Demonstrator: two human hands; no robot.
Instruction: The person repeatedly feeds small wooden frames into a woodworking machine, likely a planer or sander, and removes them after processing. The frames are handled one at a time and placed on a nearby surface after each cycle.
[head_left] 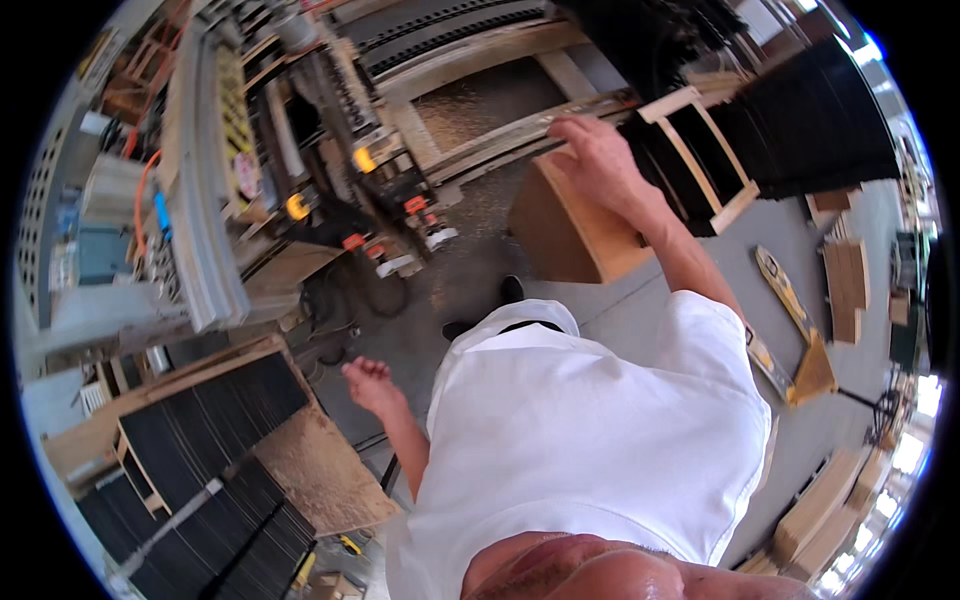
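My right hand (605, 165) is stretched forward over the far end of a brown wooden box or stand (590, 225), palm down. Its fingers reach past the box toward a pale wooden beam (530, 133), and nothing shows in them. Whether the fingertips touch the wood I cannot tell. On the other side, my left hand (372, 386) hangs at waist height with its fingers loosely bent and apart, holding nothing. It is nearest a stack of dark panels (215, 400) on a chipboard sheet (325, 470).
A machine (370, 170) with yellow and orange parts stands ahead to the left. Right of the box are a pale wooden frame (700, 155), a black stack (810, 120) and a yellow pallet jack (815, 370). Sawdust (450, 120) lies inside the beam frame ahead.
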